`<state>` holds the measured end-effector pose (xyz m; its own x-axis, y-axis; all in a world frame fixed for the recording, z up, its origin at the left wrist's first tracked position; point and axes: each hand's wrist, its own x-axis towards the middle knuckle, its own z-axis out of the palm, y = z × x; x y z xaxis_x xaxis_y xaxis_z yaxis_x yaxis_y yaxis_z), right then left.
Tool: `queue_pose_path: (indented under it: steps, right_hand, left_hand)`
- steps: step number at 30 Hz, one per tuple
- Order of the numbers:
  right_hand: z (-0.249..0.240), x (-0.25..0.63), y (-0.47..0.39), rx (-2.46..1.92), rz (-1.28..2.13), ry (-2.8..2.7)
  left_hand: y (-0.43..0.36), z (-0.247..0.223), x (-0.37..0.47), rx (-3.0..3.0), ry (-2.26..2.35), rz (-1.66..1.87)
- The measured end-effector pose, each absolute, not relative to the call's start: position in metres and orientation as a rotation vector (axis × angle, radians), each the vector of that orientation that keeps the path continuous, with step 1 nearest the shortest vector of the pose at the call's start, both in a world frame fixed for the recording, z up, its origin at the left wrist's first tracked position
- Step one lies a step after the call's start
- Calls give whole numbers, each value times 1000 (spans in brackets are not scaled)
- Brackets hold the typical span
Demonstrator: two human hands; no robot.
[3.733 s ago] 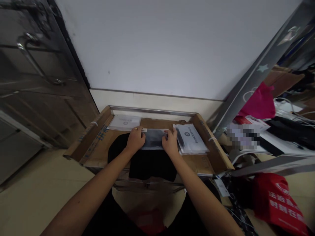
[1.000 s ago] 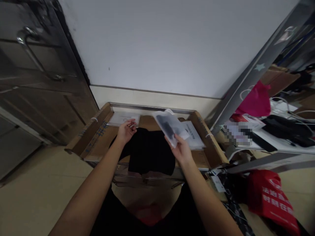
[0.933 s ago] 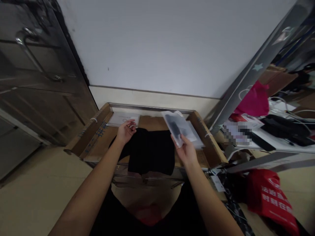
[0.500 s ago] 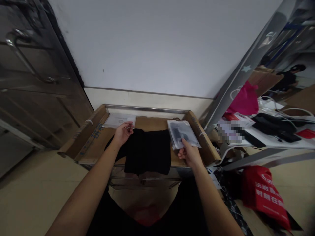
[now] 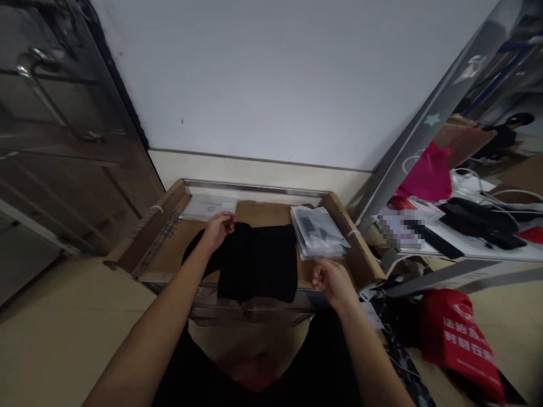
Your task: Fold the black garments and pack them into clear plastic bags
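A black folded cloth item [image 5: 261,263], perhaps a garment, lies in the middle of the cardboard-lined tray [image 5: 258,213], its near edge hanging over the front. Above its left part hovers my left hand [image 5: 219,230], fingers loosely bent and apart, with nothing visible in them. To the right lies a stack of clear plastic bags [image 5: 318,230] with dark contents. Just below that stack is my right hand [image 5: 334,281], fingers half curled, apart from the bags and holding nothing I can see. Flat white packets [image 5: 203,207] rest at the tray's back left, beyond my left hand.
Raised cardboard sides [image 5: 358,246] bound the tray. A wall stands behind it, and a door with a metal handle [image 5: 59,107] is at left. At right, a cluttered white table [image 5: 428,249] stands above a red bag [image 5: 462,339]. Another person [image 5: 504,135] sits farther back.
My right hand has let go of the plastic bag on the stack and drawn back towards me. My left hand stays over the black cloth, its fingers shifted slightly. The view has shifted a little.
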<state>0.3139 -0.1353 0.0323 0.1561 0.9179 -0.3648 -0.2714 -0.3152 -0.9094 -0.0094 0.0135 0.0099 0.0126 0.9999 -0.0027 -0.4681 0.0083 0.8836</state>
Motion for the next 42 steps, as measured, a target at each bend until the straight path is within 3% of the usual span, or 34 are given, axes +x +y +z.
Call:
queue_pose_path:
  steps: [4, 9, 15, 24, 31, 34, 38, 42]
  right_hand:
    - [26, 275, -141, -1338, 1181, -1127]
    - [26, 245, -85, -1239, 494, -1853]
    - [4, 221, -29, -1521, 192, -2262]
    - [11, 217, -14, -1740, 173, -2339]
    - [7, 216, -15, -1765, 171, -2310]
    - [3, 216, -13, -1757, 160, -2292]
    - [-1, 215, -10, -1756, 142, -2263]
    - [0, 214, -10, -1752, 172, -2254]
  left_hand:
    - [12, 7, -6, 940, 915, 1400]
    - [3, -1, -7, 1209, 1076, 1398]
    - [-2, -4, -23, 1219, 1154, 1425]
    - [-1, 3, -37, 1264, 1303, 1433]
    - [-19, 14, -49, 1804, 1460, 1465]
    - [-37, 18, -55, 1964, 1774, 1351]
    - [-63, 12, -78, 1778, 2306, 1070]
    - [-66, 2, -109, 1444, 2209, 973]
